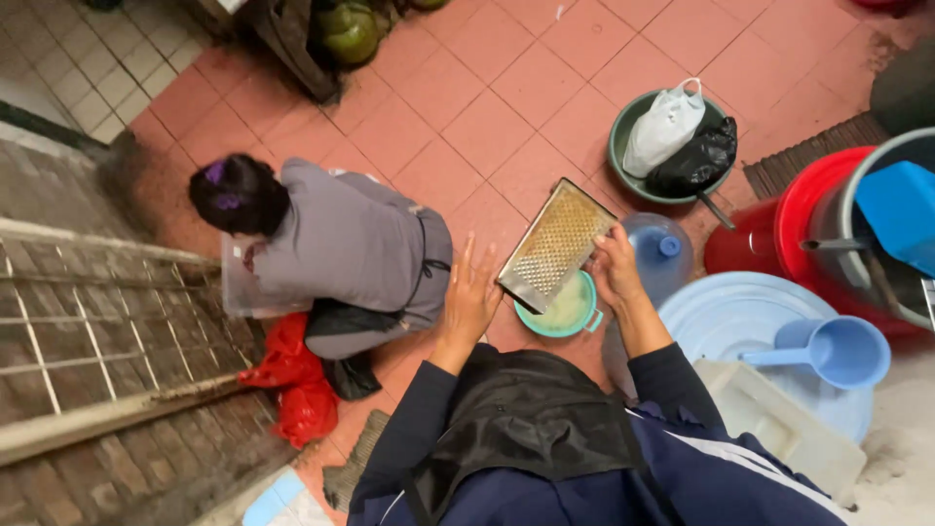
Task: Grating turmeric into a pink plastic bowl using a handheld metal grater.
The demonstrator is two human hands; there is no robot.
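Note:
My right hand point(616, 273) grips the right edge of a flat metal grater point(557, 244), tilted over a small teal bowl point(568, 314) with pale grated stuff in it. My left hand point(471, 297) hovers just left of the grater, fingers spread, holding nothing. I wear dark blue sleeves and a black apron. The bowl sits on the red tiled floor below the grater.
Another person in grey point(341, 244) crouches at left over a clear tub point(239, 292), beside a red bag point(297, 385). A green basin point(623, 156) holds white and black bags. A clear water jug point(664, 251), light blue basin point(721, 312) with scoop point(838, 349), and red tubs point(799, 214) crowd the right.

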